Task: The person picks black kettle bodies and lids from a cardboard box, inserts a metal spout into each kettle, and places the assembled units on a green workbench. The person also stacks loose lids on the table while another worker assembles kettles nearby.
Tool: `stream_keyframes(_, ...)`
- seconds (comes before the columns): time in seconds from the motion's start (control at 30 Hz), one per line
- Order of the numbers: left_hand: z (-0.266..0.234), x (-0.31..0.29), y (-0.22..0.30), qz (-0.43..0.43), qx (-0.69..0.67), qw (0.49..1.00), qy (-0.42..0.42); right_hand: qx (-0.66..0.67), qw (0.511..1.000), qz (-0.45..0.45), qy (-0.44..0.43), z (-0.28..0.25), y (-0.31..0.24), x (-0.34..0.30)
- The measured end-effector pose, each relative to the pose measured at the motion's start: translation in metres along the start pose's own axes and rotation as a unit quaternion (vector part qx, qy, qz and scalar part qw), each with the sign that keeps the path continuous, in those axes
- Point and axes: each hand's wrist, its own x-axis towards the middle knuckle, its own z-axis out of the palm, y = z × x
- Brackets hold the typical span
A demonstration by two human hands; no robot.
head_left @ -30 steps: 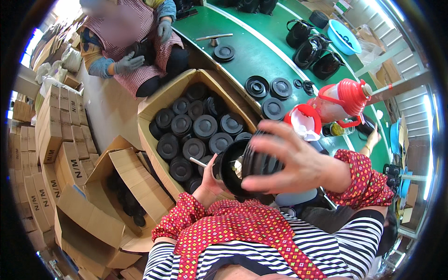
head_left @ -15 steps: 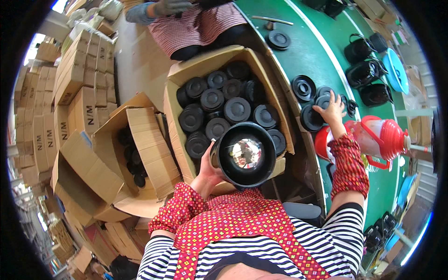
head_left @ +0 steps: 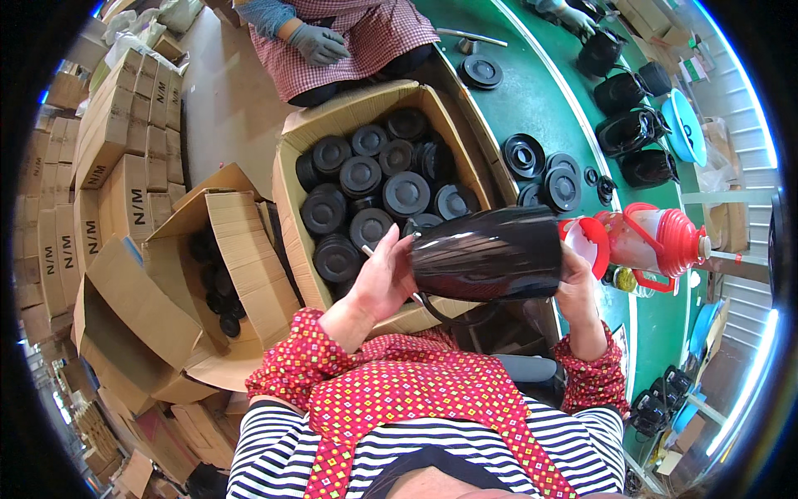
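A glossy black vacuum jug (head_left: 486,254) lies sideways in front of my chest, held between both hands. My left hand (head_left: 384,279) is closed against its left end, thumb upward. Around its right end curl the fingers of my right hand (head_left: 578,287), partly hidden by the jug. A thin dark curved piece, perhaps the handle, shows below the body. Whether my right hand also holds a lid, I cannot tell. Just beyond the jug stands an open cardboard box (head_left: 287,179) full of round black lids (head_left: 406,195).
On the green table (head_left: 532,91) at right lie more black lids (head_left: 563,188), a red-and-white thermos flask (head_left: 665,241), several black jugs (head_left: 625,131) and a blue basin (head_left: 683,126). Another open box (head_left: 150,324) stands left. A co-worker's gloved hand (head_left: 320,46) rests beyond; another gloved hand (head_left: 575,18) touches a jug.
The jug has tipped from mouth-up to sideways, pointing right. My right hand has left the lids on the table and now grips the jug's right end. The co-worker's gloved hand has lowered.
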Motion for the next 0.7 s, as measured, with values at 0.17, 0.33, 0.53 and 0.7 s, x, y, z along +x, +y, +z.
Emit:
stream_keyframes(0.17, 0.046, -0.039, 0.020, 0.101, 0.413, 0.904, -0.053, 0.241, 0.969, 0.026, 0.057, 0.013, 0.012, -0.018)
stream_keyframes(0.33, 0.070, -0.059, 0.021, 0.167, 0.516, 0.833, -0.104, 0.482, 0.862, 0.151, 0.037, 0.028, 0.034, -0.017)
stream_keyframes(0.53, 0.087, -0.065, 0.038, 0.009, 0.356, 0.931, -0.075, 0.318, 0.945, 0.049, 0.054, 0.039, 0.039, -0.022)
stream_keyframes(0.7, 0.018, -0.036, 0.019, 0.026, 0.269, 0.960, -0.072, 0.102, 0.995, 0.015, 0.009, 0.041, 0.019, -0.028)
